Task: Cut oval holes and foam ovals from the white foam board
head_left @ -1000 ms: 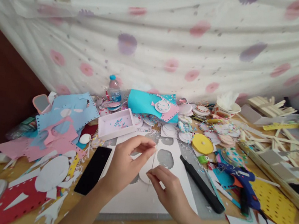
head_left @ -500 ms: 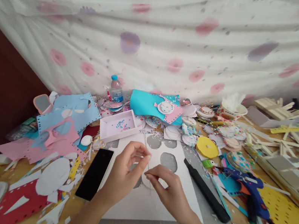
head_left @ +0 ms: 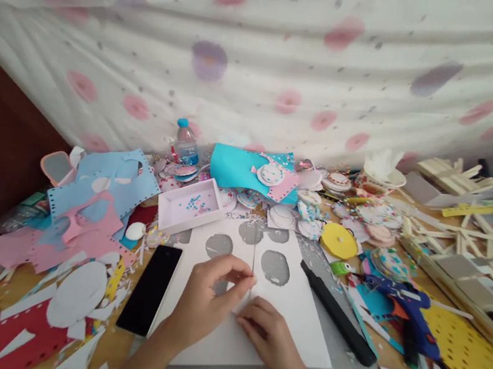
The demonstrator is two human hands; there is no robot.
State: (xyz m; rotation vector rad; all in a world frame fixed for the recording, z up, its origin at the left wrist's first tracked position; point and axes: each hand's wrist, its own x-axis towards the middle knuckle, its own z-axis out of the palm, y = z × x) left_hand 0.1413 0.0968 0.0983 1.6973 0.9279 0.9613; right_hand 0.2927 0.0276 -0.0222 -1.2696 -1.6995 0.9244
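My left hand is pinched at thumb and forefinger on a thin stick that rises from the fingertips toward the back. My right hand lies just right of it, fingers curled and pressed onto a small white cutout on the white sheet. What the right fingers grip is too small to name. The sheet has oval holes cut in it and lies on a grey mat at the table's front middle.
A black phone lies left of the sheet, a black bar right of it, then a blue glue gun. A white tray, water bottle, foam scraps, paper discs and wooden sticks crowd the table.
Both hands have come down and nearer to me onto the sheet. The thin stick now stands more upright from the left fingertips. The camera tilted slightly.
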